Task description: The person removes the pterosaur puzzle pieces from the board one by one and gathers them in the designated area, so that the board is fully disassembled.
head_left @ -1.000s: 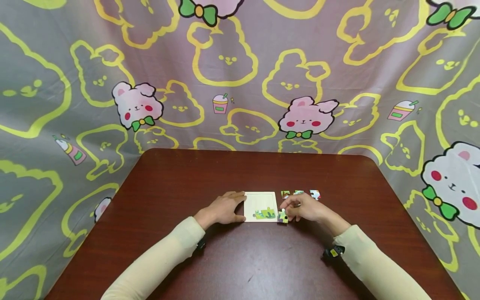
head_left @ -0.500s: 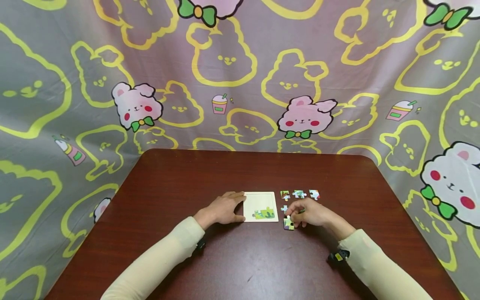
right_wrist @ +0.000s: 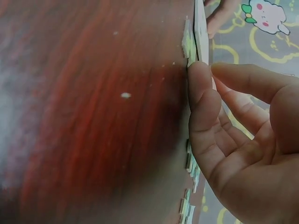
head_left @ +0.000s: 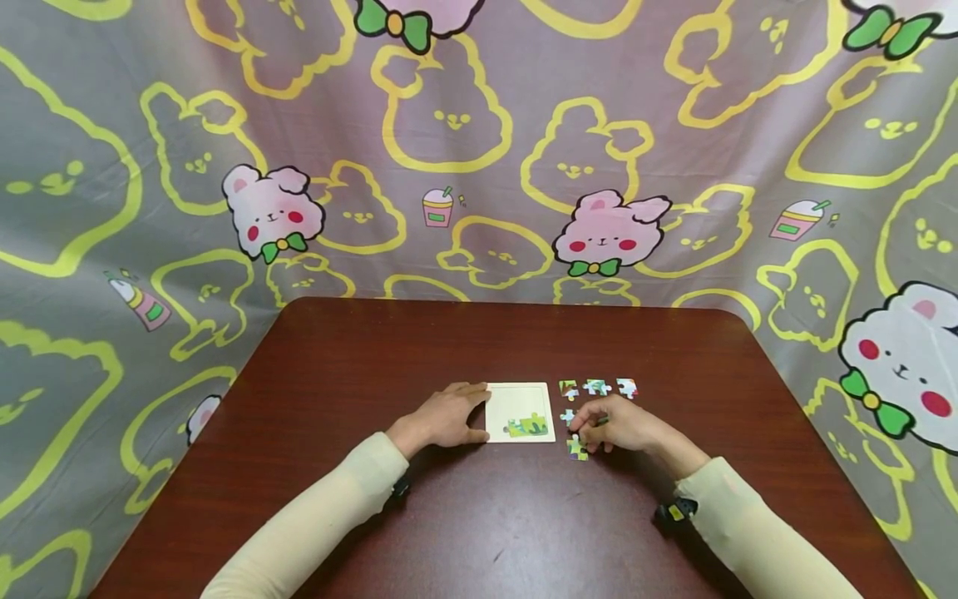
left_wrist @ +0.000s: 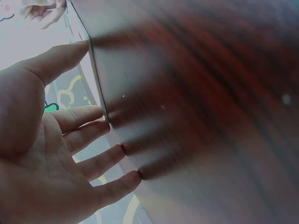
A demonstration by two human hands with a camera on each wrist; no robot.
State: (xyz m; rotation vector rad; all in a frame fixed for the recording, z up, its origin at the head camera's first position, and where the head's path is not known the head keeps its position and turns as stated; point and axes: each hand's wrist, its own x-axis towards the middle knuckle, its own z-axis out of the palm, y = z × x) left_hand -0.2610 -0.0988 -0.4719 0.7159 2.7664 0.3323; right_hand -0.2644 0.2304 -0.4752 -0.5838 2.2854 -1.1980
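Observation:
My left hand (head_left: 445,416) rests at the left edge of a pale square puzzle tray (head_left: 516,399). Its fingers are fairly straight and spread, with the thumb at the tray's near corner. Joined green puzzle pieces (head_left: 531,426) lie in the tray's lower right. To the right of the tray, my right hand (head_left: 617,423) pinches the top of a green and purple puzzle piece (head_left: 577,452) at the table surface. The right wrist view shows that piece (right_wrist: 188,42) edge-on at the fingertips (right_wrist: 198,74). Partly behind those fingers lies a light blue piece (head_left: 567,415).
Behind my right hand is a row of loose pieces: a brown-green one (head_left: 569,388), a blue-green one (head_left: 596,387) and a white-red one (head_left: 627,388). The dark wooden table (head_left: 419,341) extends around the tray. A bunny-print curtain (head_left: 479,183) hangs behind it.
My right hand has moved slightly right and toward me with its piece, away from the tray's edge. The piece now looks flatter on the table. The left hand stays in place.

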